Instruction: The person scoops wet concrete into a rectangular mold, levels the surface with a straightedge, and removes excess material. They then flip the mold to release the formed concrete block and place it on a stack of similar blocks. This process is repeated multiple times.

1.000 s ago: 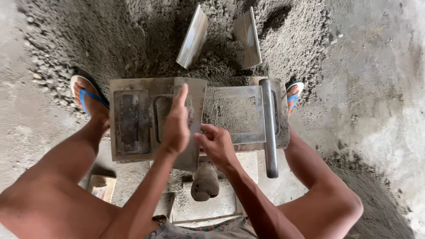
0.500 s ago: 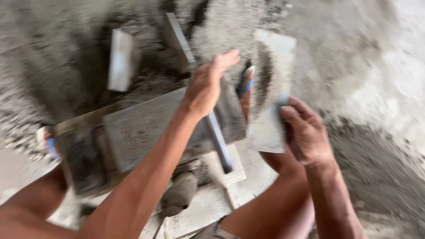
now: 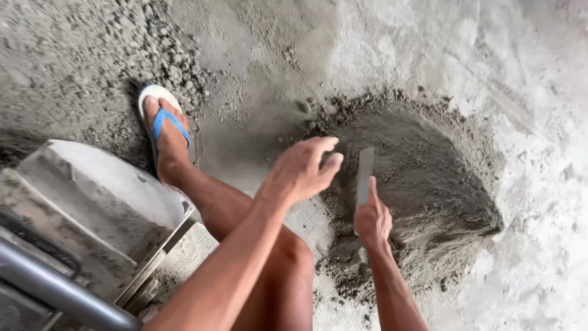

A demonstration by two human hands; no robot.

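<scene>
Both forearms are bare to past the elbow, with no sleeves, gloves, watch or rings showing on the left hand (image 3: 303, 168) or the right hand (image 3: 372, 220). The leg is bare too. Left of the hands, the foot wears a white-soled flip-flop (image 3: 160, 116) with blue straps.

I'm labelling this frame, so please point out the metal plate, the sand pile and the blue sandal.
metal plate (image 3: 365, 175): head view, flat face above the grip.
sand pile (image 3: 441, 184): head view, dark middle slope.
blue sandal (image 3: 164, 119): head view, blue strap.

A rough block-making yard; bare concrete floor (image 3: 539, 184), heaps of damp grey mortar mix (image 3: 429, 184), a metal block mould (image 3: 92, 208).
</scene>
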